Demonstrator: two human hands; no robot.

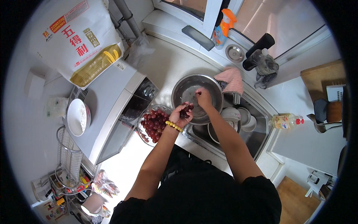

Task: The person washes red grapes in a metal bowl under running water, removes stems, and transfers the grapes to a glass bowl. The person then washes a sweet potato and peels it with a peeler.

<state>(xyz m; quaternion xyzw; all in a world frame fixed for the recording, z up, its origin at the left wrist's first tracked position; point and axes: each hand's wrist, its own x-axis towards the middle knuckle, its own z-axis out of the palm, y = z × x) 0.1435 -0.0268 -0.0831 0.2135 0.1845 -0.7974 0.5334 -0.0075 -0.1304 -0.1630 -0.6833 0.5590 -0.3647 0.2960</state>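
Several dark red grapes [185,111] lie in my left hand [181,115], its palm turned up by the left rim of a metal basin [179,86]. My right hand [203,98] is over the basin, its fingers curled with a small reddish thing, likely a grape, at their tips. Water seems to stand in the basin. Just left of my left wrist, a clear glass bowl [142,135] holds many red grapes [154,123]. A yellow bead bracelet [174,126] circles my left wrist.
Bowls [230,114] fill part of the metal sink [258,140] at right. A pink cloth [230,79] hangs over the faucet. The grey appliance [112,98] at left carries a flour sack [81,42] and a white bowl [79,117]. A spray bottle [222,30] stands on the sill.
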